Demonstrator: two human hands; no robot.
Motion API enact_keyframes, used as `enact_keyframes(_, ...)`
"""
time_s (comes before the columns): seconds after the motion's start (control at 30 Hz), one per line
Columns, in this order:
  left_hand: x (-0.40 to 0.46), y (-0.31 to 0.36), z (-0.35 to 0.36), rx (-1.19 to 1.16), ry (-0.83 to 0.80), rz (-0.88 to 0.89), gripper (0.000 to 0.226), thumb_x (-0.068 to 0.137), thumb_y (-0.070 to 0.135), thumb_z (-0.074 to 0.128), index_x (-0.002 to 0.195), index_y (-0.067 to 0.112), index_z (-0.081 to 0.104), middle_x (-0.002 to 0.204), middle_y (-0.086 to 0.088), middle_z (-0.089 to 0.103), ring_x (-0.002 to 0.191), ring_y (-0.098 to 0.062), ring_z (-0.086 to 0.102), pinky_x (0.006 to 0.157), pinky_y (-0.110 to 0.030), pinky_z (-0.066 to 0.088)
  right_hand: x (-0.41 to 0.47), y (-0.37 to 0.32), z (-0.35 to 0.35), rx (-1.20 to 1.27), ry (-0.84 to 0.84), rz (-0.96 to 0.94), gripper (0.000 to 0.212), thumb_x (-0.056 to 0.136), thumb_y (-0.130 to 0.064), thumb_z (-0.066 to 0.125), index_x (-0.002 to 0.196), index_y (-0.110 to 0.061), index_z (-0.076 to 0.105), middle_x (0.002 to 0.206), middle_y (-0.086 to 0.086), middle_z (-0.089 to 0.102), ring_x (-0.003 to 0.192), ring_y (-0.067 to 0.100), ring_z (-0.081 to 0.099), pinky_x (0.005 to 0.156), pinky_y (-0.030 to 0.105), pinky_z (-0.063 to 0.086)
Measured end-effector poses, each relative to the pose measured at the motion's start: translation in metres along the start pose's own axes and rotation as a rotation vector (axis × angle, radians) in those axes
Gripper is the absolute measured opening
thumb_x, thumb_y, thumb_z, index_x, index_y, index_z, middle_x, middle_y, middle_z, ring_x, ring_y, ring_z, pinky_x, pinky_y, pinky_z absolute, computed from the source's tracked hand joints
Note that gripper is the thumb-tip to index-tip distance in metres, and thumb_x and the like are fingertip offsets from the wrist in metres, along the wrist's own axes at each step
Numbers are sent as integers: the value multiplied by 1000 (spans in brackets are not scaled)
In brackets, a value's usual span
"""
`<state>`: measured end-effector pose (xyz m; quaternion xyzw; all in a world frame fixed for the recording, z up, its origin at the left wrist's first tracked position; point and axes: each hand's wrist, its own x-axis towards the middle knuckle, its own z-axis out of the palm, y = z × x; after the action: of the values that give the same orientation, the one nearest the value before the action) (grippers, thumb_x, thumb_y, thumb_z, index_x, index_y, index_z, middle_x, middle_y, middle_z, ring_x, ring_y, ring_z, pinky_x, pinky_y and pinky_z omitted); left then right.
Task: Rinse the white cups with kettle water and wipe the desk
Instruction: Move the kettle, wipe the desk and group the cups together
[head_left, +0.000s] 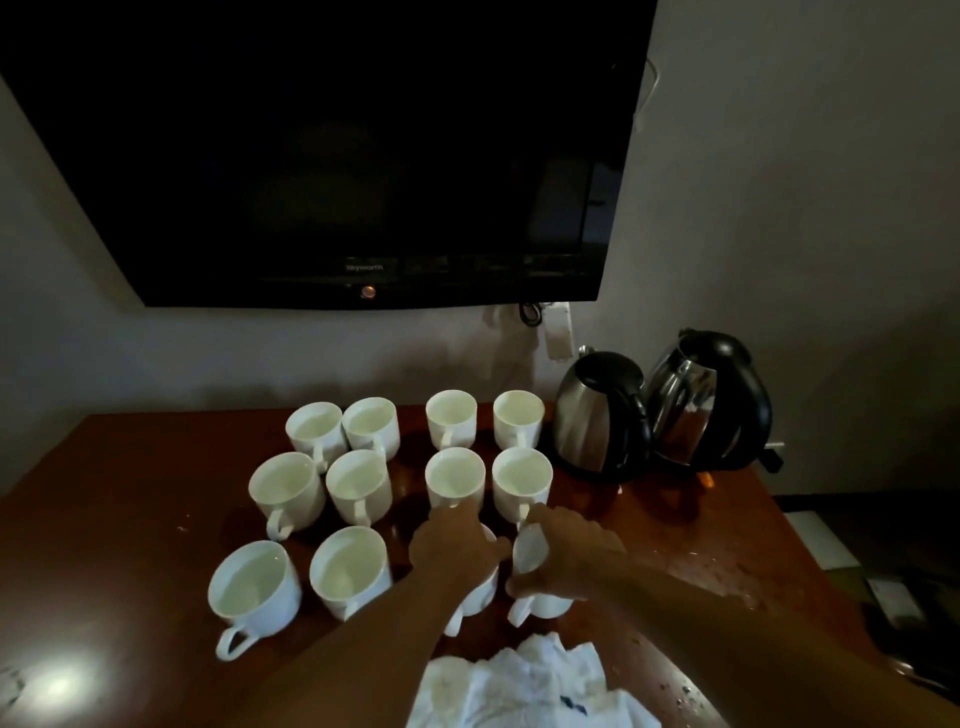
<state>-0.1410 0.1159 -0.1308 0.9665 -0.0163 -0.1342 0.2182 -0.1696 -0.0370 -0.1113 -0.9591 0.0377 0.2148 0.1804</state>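
White porcelain fills the middle of the dark reddish-brown desk (130, 493) in the head view: twelve cups in three rows of four, running from the far edge toward the near edge, all upright with their handles turned toward the near edge. The far row has a pair of cups (340, 426) left of centre and another pair (483, 418) just beside the kettles. The middle row (358, 486) sits directly in front of them. In the near row, two cups (301, 579) stand free on the left, while the other two are under the person's hands. The left hand (452, 545) lies over the top of one cup (475, 597), its fingers curled down over the rim and grasping it. The right hand (566, 558) wraps around the neighbouring cup (535, 561), fingers curled on its wall, and this cup looks tilted toward the left. Two steel kettles with black handles stand near the far right corner of the desk, one (597, 415) just beside the far cups, the other (706, 400) touching or nearly touching it on the right. Water drops (727, 577) glisten on the desk toward the right edge. A crumpled white cloth (519, 686) lies at the near edge, just in front of the held cups. A dark television (337, 156) hangs on the wall above the far edge.
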Motion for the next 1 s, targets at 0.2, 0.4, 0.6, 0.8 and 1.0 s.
enact_keyframes(0.2, -22, -7, 2, 180, 103, 27, 62, 90, 61, 58, 141, 27, 49, 133, -12, 49, 116, -33, 56, 90, -44, 49, -14, -4, 1, -42, 63, -16, 100, 72, -66, 77, 152, -30, 29, 151, 2, 38, 136, 24, 42, 107, 45, 45)
enact_keyframes(0.4, -67, -34, 5, 343, 144, 94, 71, 96, 59, 47, 156, 29, 26, 144, -10, 37, 130, -29, 43, 98, -40, 45, -50, -6, 15, -129, 217, -96, 99, 78, -72, 66, 156, -29, 21, 165, 4, 18, 151, 24, 18, 122, 41, 21)
enact_keyframes(0.6, -115, -55, 15, 339, 168, 249, 68, 93, 57, 35, 154, 28, 32, 147, -11, 41, 133, -31, 45, 98, -44, 45, -97, 0, 51, -114, 251, -99, 96, 81, -75, 58, 158, -30, 21, 168, 4, 13, 154, 23, 10, 125, 42, 16)
enact_keyframes(0.8, -165, -74, 46, 475, 186, 292, 65, 95, 60, 38, 154, 30, 36, 154, -14, 42, 142, -32, 40, 116, -56, 28, -135, 7, 80, -96, 225, -157, 92, 83, -71, 62, 156, -31, 23, 166, -1, 21, 153, 21, 16, 124, 44, 18)
enact_keyframes(1.0, -166, -98, 89, 395, 142, 395, 62, 88, 60, 35, 133, 26, 61, 126, -10, 68, 114, -30, 67, 98, -62, 47, -140, 17, 120, -120, 178, -167, 101, 77, -90, 39, 158, -33, 18, 168, -3, 15, 154, 20, 16, 125, 45, 17)
